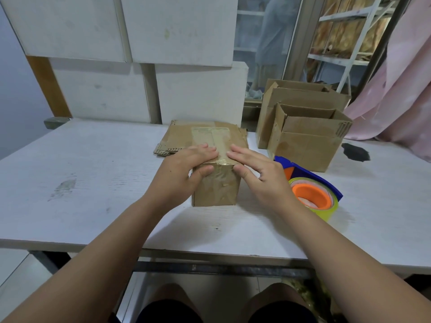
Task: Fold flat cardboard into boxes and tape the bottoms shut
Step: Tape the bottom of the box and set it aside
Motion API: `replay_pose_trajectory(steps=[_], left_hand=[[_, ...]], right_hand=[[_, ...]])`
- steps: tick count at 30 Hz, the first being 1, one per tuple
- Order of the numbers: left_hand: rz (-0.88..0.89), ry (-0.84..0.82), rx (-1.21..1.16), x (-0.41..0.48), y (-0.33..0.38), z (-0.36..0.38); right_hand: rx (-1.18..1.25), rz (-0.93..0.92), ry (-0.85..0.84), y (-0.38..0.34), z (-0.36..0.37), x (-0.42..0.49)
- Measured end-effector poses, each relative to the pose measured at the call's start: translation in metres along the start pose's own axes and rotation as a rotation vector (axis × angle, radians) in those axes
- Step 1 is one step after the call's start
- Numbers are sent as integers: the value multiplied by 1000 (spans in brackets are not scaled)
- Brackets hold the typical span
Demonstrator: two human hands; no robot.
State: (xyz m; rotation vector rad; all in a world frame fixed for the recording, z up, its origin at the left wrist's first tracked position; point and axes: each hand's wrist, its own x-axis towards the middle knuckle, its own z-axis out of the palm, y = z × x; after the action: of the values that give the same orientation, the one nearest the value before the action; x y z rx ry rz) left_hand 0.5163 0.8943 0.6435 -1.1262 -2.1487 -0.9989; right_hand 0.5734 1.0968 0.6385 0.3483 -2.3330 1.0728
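Observation:
A small brown cardboard box [215,190] stands bottom up on the white table [93,178], with shiny tape [215,139] running over its top and down its near side. My left hand [184,169] lies on the box's near left corner, fingers flat on top and thumb pressing the tape on the front face. My right hand [258,173] presses the near right corner the same way, fingers straight on top, thumb on the front. A tape dispenser [312,192], blue with an orange core and yellowish roll, lies just right of my right hand.
A stack of flat cardboard [173,138] lies behind the box. Several folded open boxes [305,141] stand at the back right. White foam boards [116,66] lean along the rear wall. A pink cloth [401,89] hangs at the far right.

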Motion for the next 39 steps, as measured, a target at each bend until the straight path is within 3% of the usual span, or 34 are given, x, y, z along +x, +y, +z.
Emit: replay_pose_trajectory(steps=[6,12,17,19,25,29,35,37,39], left_hand=[[-78,-79,-110,-6,-3,-6],[-124,80,-139,-12,-1,2],[-191,22,-228,-15,4,-4],[-234,12,-295,-19,8,-4],[-234,157,-266,-22,22,3],[-366,136,-559,-23,35,-3],[-484,347,-906,-20,53,-11],[-500,389,-897,-18,55,-14],[-500,390,-757,-14,58,-17]], right_hand=[[6,23,-33,-2,0,-5],[23,29,19,-4,3,-5],[62,65,39,-10,11,-12],[181,137,23,-18,15,-17],[651,624,68,-37,35,-22],[949,712,37,-47,26,-15],[884,681,8,-59,12,-17],[672,549,49,-56,6,-22],[302,356,67,-51,-2,-29]])
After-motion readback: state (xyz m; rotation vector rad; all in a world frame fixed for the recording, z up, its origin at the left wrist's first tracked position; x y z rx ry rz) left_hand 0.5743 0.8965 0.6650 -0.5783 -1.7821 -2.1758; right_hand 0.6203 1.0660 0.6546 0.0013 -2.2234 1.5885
